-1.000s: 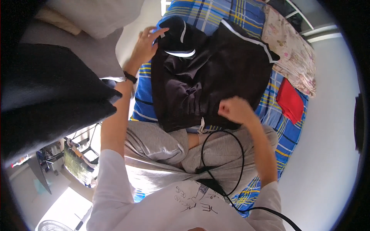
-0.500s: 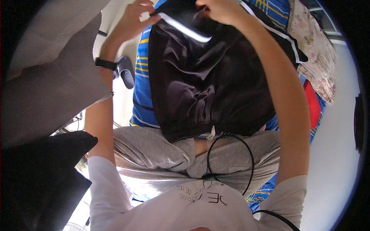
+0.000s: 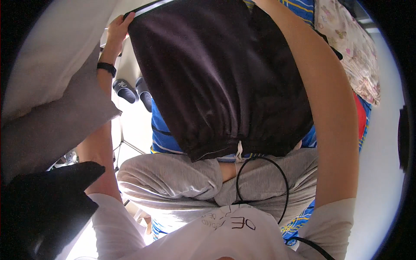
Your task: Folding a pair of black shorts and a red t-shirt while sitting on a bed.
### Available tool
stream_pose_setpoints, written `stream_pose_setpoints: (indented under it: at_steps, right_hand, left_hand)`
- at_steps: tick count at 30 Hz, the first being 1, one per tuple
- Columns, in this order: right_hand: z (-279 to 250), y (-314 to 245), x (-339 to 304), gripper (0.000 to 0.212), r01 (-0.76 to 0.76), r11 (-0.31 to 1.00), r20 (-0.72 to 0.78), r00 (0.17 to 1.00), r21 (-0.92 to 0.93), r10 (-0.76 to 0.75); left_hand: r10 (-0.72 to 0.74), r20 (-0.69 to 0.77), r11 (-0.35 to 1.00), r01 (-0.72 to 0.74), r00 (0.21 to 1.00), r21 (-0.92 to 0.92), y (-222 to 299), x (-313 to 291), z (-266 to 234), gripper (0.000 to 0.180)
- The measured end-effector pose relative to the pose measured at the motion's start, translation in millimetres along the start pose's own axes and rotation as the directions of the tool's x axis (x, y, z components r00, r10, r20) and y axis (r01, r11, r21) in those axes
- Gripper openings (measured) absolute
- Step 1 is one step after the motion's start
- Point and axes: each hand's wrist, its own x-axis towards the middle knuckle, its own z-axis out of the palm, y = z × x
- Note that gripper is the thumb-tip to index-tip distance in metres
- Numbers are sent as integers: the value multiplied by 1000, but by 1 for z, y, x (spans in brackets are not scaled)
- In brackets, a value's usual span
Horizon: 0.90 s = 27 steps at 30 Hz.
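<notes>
One pair of black shorts point(image 3: 221, 82) spreads over the bed point(image 3: 161, 123), one corner of its hem point(image 3: 149, 8) reaching beyond the bed's left edge. There the left hand point(image 3: 118, 29) pinches this corner, probably so that the cloth is stretched. The right hand is outside the view; its state one cannot tell. Two slippers point(image 3: 125, 92) lie past that edge.

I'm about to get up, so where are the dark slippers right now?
In the head view, the dark slippers lie side by side on the pale floor at left, between the black wristband and the black shorts.
</notes>
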Motion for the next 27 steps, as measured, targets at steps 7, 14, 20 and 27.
stream_pose_setpoints:
  at_steps: [7, 14, 20, 27]
  right_hand:
    - [-65, 13, -31, 11, -24, 989, -54, 998, -147, 16]
    - [-227, 76, -88, 18, -11, 922, 89, 995, -387, 50]
    - [-281, 93, -159, 34, 53, 754, 297, 935, -655, 192]
    - [-252, 91, -209, 26, 260, 773, 217, 963, -578, -161]
  left_hand:
    - [-196, -242, 922, 262, 950, 285, -59, -3, -54, 51]
    - [550, -193, 660, -282, 813, 696, -9, -10, 65, 45]
    - [711, 79, 667, -706, 698, 236, 104, -58, 238, 24]
    - [660, 508, 295, -813, 553, 502, 128, -29, 324, 50]
